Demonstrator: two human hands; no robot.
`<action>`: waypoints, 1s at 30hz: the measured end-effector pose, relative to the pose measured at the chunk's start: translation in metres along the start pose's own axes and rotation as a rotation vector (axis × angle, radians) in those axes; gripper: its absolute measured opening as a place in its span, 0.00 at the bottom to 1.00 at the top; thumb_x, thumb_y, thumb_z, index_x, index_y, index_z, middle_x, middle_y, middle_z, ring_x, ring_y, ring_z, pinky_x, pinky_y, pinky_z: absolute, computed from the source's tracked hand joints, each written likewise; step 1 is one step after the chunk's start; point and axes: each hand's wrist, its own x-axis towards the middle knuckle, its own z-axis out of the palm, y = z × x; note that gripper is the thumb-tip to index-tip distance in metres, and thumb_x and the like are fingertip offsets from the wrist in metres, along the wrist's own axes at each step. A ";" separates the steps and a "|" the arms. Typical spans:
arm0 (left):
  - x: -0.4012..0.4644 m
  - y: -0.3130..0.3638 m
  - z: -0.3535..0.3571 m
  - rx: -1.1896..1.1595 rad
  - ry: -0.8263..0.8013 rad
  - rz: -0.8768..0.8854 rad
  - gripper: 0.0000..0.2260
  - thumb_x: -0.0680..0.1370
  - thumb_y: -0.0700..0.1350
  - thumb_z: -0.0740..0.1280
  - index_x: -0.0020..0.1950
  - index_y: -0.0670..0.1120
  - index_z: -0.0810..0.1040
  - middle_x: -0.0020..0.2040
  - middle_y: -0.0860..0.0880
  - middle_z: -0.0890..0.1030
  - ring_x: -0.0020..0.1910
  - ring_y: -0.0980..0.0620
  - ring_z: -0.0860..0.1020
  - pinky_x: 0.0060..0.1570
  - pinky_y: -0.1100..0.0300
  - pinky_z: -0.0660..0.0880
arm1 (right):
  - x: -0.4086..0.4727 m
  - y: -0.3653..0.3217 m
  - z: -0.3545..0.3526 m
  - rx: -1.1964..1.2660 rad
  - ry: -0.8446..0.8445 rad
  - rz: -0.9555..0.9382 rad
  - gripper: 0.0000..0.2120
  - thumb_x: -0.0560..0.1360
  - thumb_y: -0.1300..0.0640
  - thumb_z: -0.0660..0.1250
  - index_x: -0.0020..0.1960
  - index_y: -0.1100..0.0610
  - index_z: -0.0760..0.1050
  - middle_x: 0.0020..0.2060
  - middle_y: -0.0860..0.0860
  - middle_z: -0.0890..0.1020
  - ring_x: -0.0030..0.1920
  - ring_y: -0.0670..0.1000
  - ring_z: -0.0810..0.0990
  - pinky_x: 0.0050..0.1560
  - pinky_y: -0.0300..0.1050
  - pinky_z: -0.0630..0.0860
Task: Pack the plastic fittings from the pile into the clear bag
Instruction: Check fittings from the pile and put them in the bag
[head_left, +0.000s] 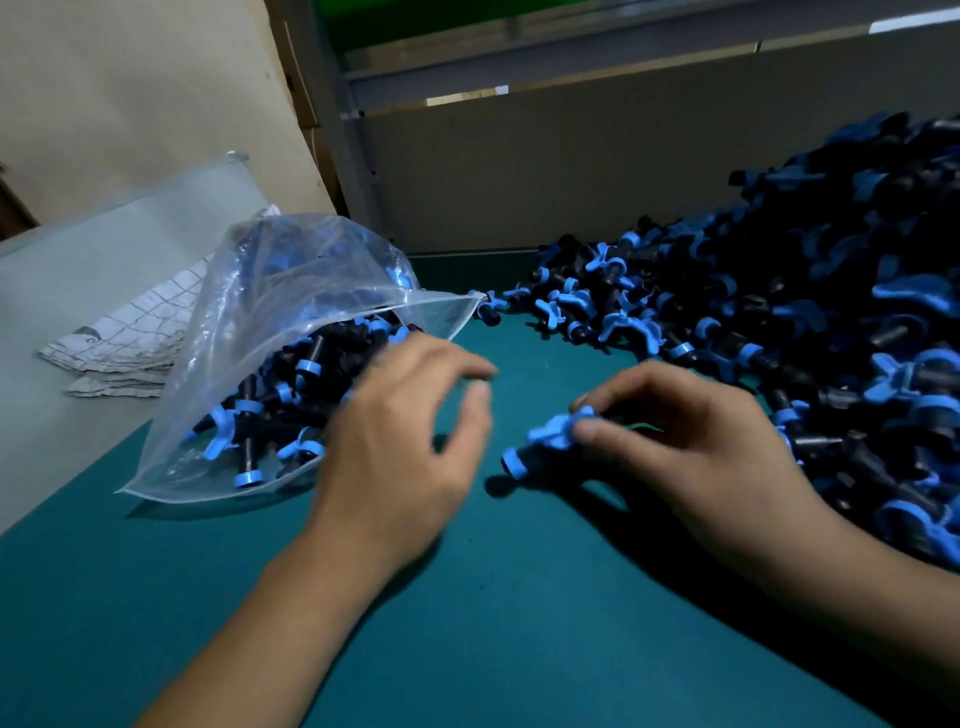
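Green covers the flat table top (519, 597), and both of the person's bare hands are over it. On the right side lies a big pile of black and blue plastic fittings (810, 322). It runs from the back wall down to the near edge and is highest at the far right.

On the left side lies the clear plastic bag (291, 332). It rests on its side with its wide mouth facing the pile. Many black and blue fittings are already inside it, lying low in the bag.

The left hand (400, 441) is just beside the bag's mouth. Its fingers are loosely bent and spread, and it holds nothing. The picture is a bit blurry there, so I cannot tell if the fingers touch the bag.

The right hand (691, 441) is at the near edge of the pile. Its fingers and thumb curl around a small bunch of black and blue fittings (550, 441), which stick out to the left of the fingers, near the table.

Behind the bag, on a pale surface, lies a folded white cloth with thin dark lines (130, 332).
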 end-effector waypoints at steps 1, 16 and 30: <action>-0.003 0.007 0.007 -0.146 -0.136 0.008 0.10 0.82 0.48 0.66 0.61 0.48 0.83 0.57 0.53 0.80 0.59 0.54 0.78 0.61 0.55 0.74 | 0.001 0.001 0.001 0.210 0.017 0.118 0.07 0.71 0.59 0.77 0.47 0.60 0.83 0.43 0.56 0.88 0.44 0.53 0.88 0.47 0.41 0.83; -0.005 -0.010 0.013 -0.853 -0.235 -0.545 0.11 0.82 0.49 0.68 0.52 0.41 0.81 0.41 0.44 0.81 0.38 0.48 0.81 0.35 0.60 0.75 | 0.009 0.004 0.002 0.541 0.208 0.351 0.07 0.75 0.64 0.73 0.49 0.68 0.79 0.41 0.61 0.83 0.39 0.54 0.86 0.44 0.37 0.83; -0.007 -0.003 0.020 -1.013 -0.259 -0.651 0.08 0.78 0.50 0.71 0.45 0.47 0.80 0.34 0.42 0.80 0.30 0.45 0.79 0.27 0.60 0.71 | 0.004 0.005 0.002 0.368 0.084 0.244 0.12 0.72 0.66 0.78 0.54 0.59 0.83 0.46 0.56 0.86 0.46 0.55 0.87 0.55 0.41 0.83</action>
